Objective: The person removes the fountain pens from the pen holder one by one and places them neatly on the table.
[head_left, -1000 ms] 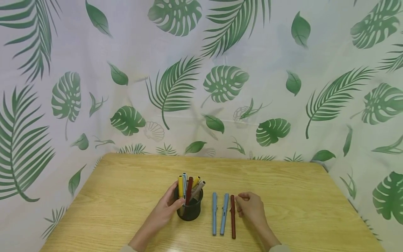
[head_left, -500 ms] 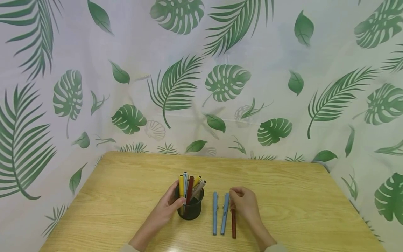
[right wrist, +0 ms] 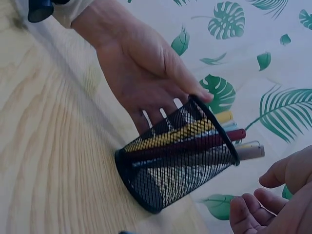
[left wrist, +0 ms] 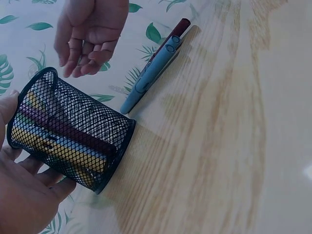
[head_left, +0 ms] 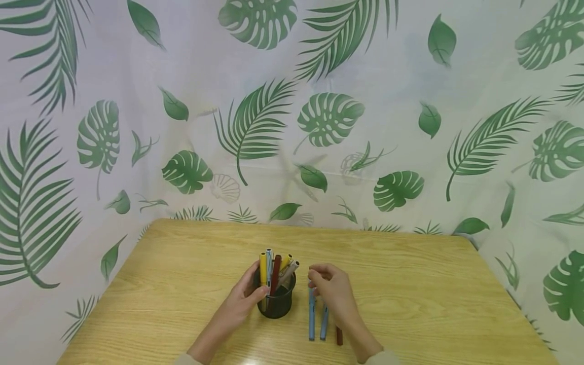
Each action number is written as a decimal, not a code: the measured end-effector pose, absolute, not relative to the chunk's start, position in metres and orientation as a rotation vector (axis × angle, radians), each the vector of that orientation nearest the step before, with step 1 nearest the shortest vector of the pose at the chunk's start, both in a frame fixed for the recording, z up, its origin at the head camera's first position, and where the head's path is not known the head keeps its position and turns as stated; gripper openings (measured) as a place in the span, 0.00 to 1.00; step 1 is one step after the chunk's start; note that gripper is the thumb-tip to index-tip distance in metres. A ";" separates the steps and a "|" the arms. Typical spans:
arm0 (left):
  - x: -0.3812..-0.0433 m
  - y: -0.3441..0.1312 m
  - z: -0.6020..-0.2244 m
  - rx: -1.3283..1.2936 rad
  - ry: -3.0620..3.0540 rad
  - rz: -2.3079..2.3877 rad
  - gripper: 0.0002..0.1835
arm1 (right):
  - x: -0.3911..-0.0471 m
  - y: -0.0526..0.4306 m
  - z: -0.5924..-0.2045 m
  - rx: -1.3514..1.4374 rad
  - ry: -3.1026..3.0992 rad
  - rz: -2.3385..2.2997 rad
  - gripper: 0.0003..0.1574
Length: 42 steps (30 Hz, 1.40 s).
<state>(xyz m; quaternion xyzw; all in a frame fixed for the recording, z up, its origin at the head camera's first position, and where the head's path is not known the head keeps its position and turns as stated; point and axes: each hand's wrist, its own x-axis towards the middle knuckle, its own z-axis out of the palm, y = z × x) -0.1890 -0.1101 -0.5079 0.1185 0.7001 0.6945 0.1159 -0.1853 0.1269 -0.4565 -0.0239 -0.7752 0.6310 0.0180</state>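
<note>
My left hand (head_left: 233, 307) grips a black mesh pen cup (head_left: 278, 307) from its left side, thumb at the rim. Standing in the cup are several pens: a yellow pen (head_left: 263, 264), a dark red pen (head_left: 276, 276), a grey pen (head_left: 289, 272) and others. To the right of it, my right hand (head_left: 336, 293) hovers over three pens lying side by side, its fingers loosely bent and holding nothing. Its fingertips overlap the top of the left blue pen (head_left: 312, 322). The second blue pen (head_left: 324, 325) and a dark red pen (head_left: 339, 336) are partly hidden beneath the hand.
The wooden table (head_left: 182, 284) reaches back to a white cloth (head_left: 347, 203) printed with green leaves, which hangs behind it and at both sides. In the left wrist view, the cup's base (left wrist: 117, 156) meets the tabletop.
My right hand has moved left from beside the dark red pen, across the pens, to the left blue one. The left hand keeps its grip on the cup, which stays put.
</note>
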 end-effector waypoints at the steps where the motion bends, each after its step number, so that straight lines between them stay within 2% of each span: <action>1: -0.189 -0.110 -0.508 0.347 2.052 2.035 0.41 | -0.185 0.124 -0.455 -0.062 -2.406 1.963 0.18; 14: -0.189 -0.110 -0.508 0.360 2.022 2.046 0.41 | -0.187 0.101 -0.448 -0.043 -2.414 1.957 0.18; 27: -0.189 -0.110 -0.507 0.378 2.033 2.055 0.41 | -0.190 0.089 -0.461 0.035 -2.414 1.915 0.12; 42: -0.188 -0.110 -0.507 0.351 2.034 2.047 0.41 | -0.182 0.097 -0.451 -0.009 -2.323 1.907 0.17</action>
